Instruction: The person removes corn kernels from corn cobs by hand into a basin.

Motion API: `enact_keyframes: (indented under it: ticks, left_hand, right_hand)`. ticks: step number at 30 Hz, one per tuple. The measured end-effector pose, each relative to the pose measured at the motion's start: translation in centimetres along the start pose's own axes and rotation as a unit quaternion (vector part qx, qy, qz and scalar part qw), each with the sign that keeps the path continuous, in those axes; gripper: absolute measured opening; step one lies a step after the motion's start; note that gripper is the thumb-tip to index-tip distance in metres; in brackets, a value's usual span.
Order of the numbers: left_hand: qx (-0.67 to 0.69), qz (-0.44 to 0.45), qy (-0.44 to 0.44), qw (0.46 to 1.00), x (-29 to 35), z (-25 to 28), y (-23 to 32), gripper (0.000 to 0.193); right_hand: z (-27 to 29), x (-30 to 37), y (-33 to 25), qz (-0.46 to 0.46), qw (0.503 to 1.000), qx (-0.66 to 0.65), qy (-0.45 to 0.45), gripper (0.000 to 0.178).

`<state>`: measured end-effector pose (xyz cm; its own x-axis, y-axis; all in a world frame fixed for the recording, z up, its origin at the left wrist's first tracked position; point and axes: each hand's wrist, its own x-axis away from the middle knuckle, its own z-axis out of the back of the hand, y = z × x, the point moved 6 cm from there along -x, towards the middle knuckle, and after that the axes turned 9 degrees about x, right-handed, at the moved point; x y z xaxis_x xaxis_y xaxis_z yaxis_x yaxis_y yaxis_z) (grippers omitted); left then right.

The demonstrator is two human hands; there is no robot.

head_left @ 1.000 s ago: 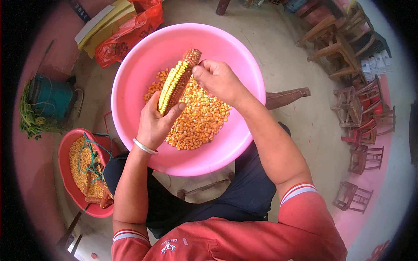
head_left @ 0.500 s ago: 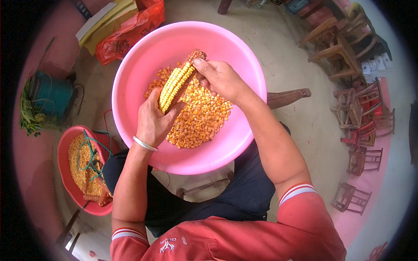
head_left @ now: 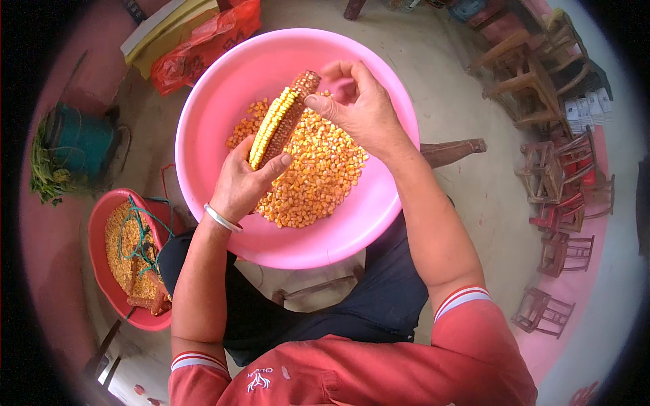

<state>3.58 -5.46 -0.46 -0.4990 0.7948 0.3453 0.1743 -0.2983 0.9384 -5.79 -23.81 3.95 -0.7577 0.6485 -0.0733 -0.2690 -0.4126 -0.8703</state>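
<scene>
My left hand (head_left: 238, 181), with a silver bangle at its wrist, grips the lower end of a corn cob (head_left: 285, 122). Bright yellow kernels remain in rows along the cob's left side; its right side and upper tip are bare and reddish brown. Just right of the tip is my right hand (head_left: 369, 114), fingers spread and holding nothing, the thumb close beside the cob. Both hands are over a large pink basin (head_left: 203, 162). Loose orange-yellow kernels (head_left: 315, 179) are heaped on its bottom, partly hidden by the left hand and cob.
A red tub (head_left: 99, 260) of kernels with green cord stands at lower left. Beyond it are a teal container (head_left: 80, 142) and leafy greens (head_left: 46, 169). A red plastic bag (head_left: 203, 51) lies at upper left. Wooden stools (head_left: 538, 166) line the right wall. A wooden piece (head_left: 453, 150) juts out beside the basin.
My right hand has come off the cob's tip, moved slightly right, and its fingers have opened. More of the cob's right side is bare. My left hand keeps its grip.
</scene>
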Motion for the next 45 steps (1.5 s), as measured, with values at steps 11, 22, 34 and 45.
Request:
enact_keyframes:
  ticks: [11,22,34,45]
  left_hand:
    - [-0.093,-0.110,0.023,0.989,0.0,0.1,-0.3,0.042]
    - [-0.116,-0.103,0.026,0.988,-0.1,0.1,-0.2,0.043]
    - [0.167,0.056,-0.063,0.982,0.0,-0.7,-1.7,0.034]
    - [0.263,0.113,-0.004,0.958,0.2,-0.6,-1.8,0.047]
  right_hand:
    - [0.0,-1.2,-1.2,0.207,0.975,0.031,-0.081,0.015]
    - [-0.4,-1.6,-0.3,0.171,0.974,0.020,-0.151,0.011]
    - [-2.5,0.1,-3.8,0.358,0.873,0.301,0.141,0.016]
    - [-2.8,-0.1,-3.4,0.312,0.907,0.270,0.088,0.019]
